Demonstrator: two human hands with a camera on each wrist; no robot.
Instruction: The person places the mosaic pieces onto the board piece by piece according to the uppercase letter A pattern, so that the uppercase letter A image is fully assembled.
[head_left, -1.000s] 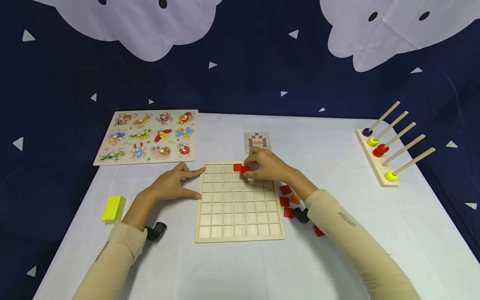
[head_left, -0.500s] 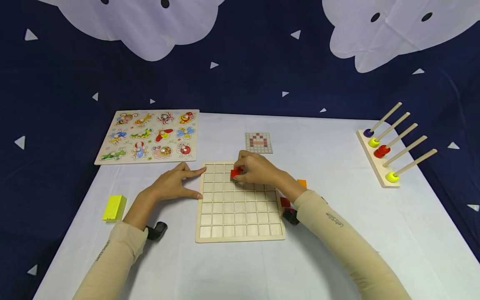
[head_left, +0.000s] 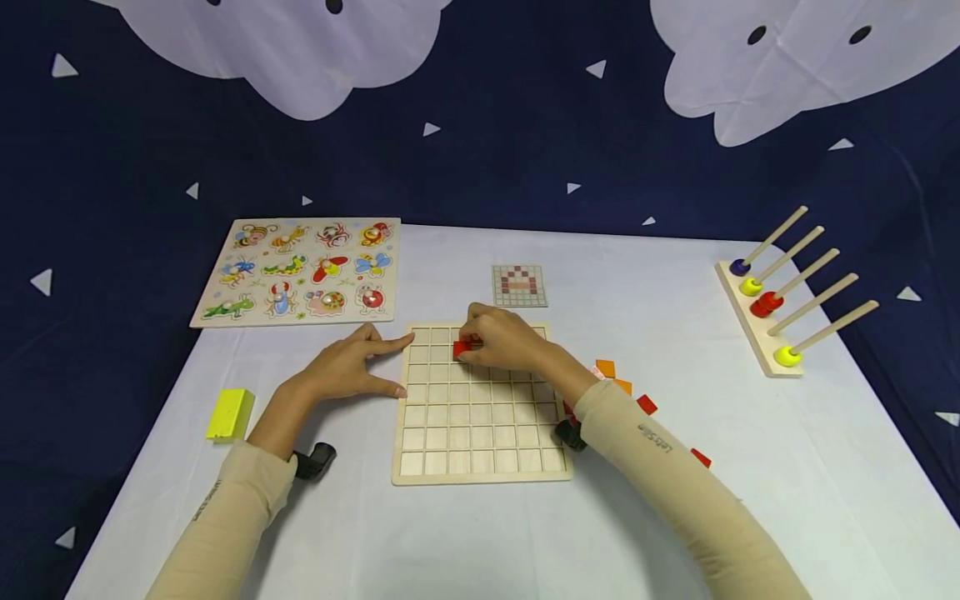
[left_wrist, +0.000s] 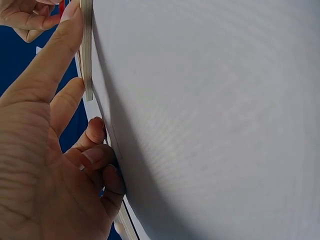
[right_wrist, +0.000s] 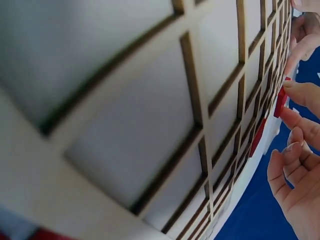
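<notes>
A wooden grid board (head_left: 480, 414) lies flat on the white table. At its left edge rests my left hand (head_left: 337, 367), thumb and index finger touching the frame; the left wrist view shows this hand's other fingers (left_wrist: 95, 155) bent loosely. Over the board's upper rows, my right hand (head_left: 506, 337) pinches a red square tile (head_left: 461, 351) between thumb and index finger. In the right wrist view the held tile (right_wrist: 282, 100) is tilted above the grid, and a second red tile (right_wrist: 258, 137) sits in the board. The right hand hides that second tile in the head view.
A small pattern card (head_left: 519, 286) lies behind the board. Orange tiles (head_left: 605, 368) and red tiles (head_left: 647, 404) lie around the right forearm. An insect puzzle (head_left: 300, 271), a yellow block (head_left: 229, 415) and a peg stacker (head_left: 765, 333) stand farther out.
My right hand has moved left across the upper rows with the red tile, covering the seated red tile. Orange tiles by the forearm have come into view. The left hand stays at the edge.
</notes>
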